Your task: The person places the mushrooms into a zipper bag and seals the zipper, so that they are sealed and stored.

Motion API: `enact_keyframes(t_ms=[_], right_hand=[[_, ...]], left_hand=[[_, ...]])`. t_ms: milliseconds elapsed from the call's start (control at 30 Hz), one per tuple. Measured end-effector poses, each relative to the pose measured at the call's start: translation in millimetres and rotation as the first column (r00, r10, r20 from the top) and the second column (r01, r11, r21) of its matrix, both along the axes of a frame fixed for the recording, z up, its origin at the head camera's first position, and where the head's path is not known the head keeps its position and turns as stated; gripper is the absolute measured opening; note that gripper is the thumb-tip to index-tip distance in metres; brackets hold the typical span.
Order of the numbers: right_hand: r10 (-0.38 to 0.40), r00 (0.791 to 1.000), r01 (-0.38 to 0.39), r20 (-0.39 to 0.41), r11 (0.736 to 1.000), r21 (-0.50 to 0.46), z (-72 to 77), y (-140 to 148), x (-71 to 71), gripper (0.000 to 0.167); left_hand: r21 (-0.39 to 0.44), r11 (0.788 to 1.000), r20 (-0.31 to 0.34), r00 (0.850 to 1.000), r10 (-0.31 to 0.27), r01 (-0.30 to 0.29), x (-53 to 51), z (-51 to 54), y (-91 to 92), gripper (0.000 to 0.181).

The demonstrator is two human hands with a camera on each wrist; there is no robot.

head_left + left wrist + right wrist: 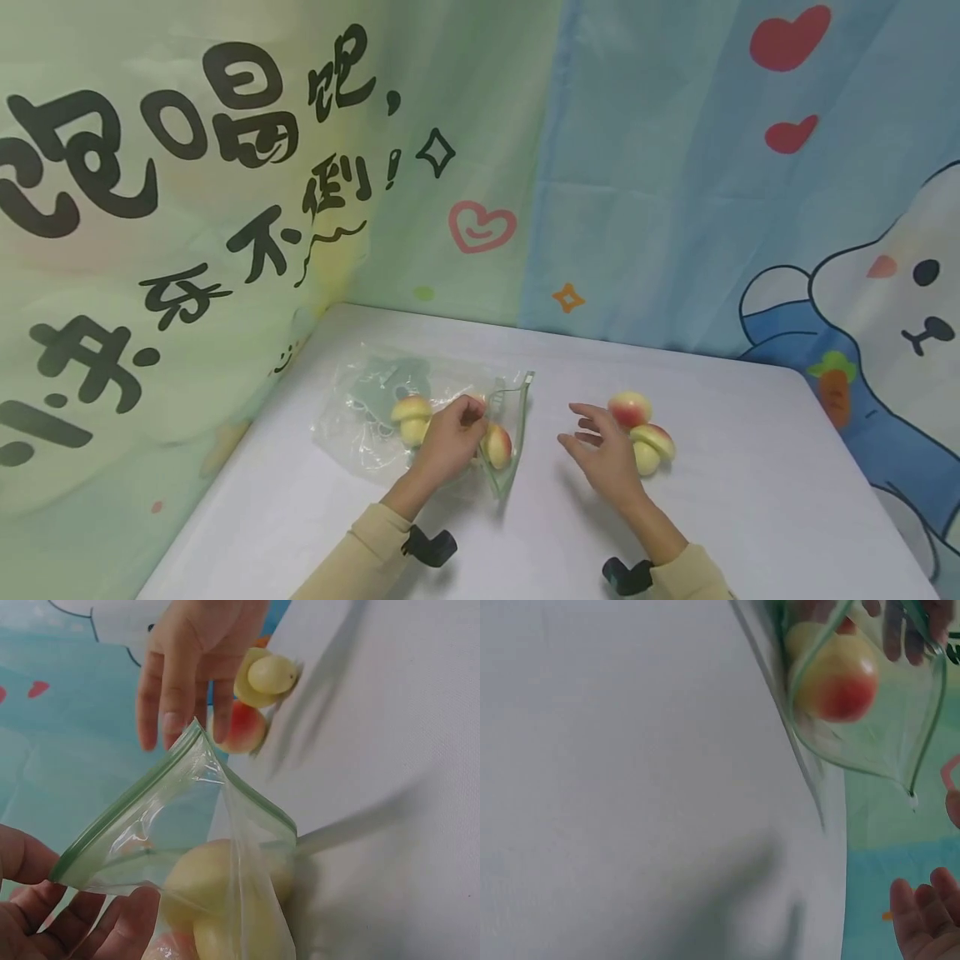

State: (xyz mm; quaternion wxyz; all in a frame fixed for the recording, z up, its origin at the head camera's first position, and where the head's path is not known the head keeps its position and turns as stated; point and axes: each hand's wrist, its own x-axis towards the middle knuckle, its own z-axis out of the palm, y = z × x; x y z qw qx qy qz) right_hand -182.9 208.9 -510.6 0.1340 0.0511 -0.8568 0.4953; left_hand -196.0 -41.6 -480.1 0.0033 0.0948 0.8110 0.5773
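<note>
My left hand pinches the rim of a clear zip bag with a green zip edge. The bag's mouth stands open to the right, as the right wrist view also shows. Inside lie several yellow mushroom-shaped pieces with reddish caps, one mushroom left of the hand and another by the mouth. My right hand hovers between the bag and two more mushrooms, fingers loosely spread, with nothing in it. Of these, one mushroom shows its red-centred cap and the other mushroom lies tilted.
A white-covered table carries everything. A patterned curtain hangs along its back and left sides. A pale green print marks the bag's far left part. Dark wrist cameras sit at both cuffs.
</note>
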Motion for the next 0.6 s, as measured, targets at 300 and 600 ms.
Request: enact_keyframes(t_ms=[300,600], right_hand=[[-0.102,0.974,0.134,-0.204,0.98,0.146,5.7,28.2,0.7,0.044],[-0.203,0.967,0.235,-0.154,0.943,0.236,8.8,63.2,3.7,0.039]], left_hand=[[-0.039,0.999,-0.001,1.0,0.023,-0.023,-0.4,-0.2,1.3,0.019],[-0.052,0.998,0.001,1.0,0.023,-0.023,-0.7,-1.6,1.3,0.016]])
